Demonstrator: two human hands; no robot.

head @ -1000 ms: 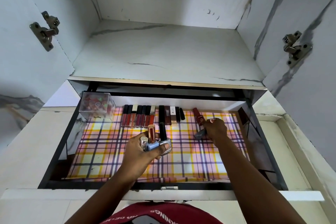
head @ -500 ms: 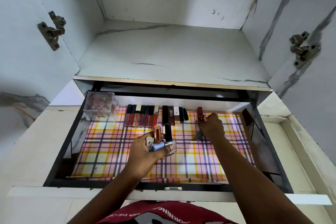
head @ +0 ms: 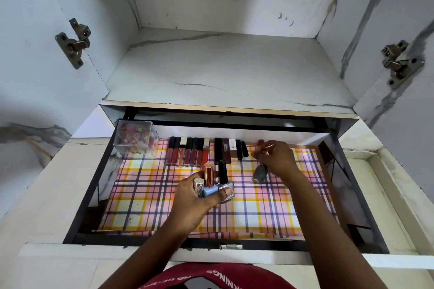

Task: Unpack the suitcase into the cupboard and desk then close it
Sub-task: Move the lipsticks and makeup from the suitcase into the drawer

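An open cupboard drawer (head: 98, 185) lined with plaid paper (head: 145, 199) lies below me. My left hand (head: 195, 202) grips several nail polish bottles (head: 215, 185) upright over the drawer's middle: a pale blue one, a silver one with a black cap, and one more. My right hand (head: 277, 159) reaches to the drawer's back right and pinches a dark red bottle with a copper cap (head: 263, 148). A grey bottle (head: 259, 175) lies on the liner under that hand. Lip glosses and lipsticks (head: 206, 152) lie in a row along the back wall.
A clear plastic box of small colourful items (head: 135, 137) stands in the drawer's back left corner. Above the drawer is a bare marbled shelf (head: 223, 68). Cupboard doors stand open on both sides, with hinges at left (head: 72, 42) and right (head: 397, 62).
My right hand has moved the red bottle slightly toward the back wall, beside the lipstick row. My left hand has stayed over the drawer's middle with its bottles.
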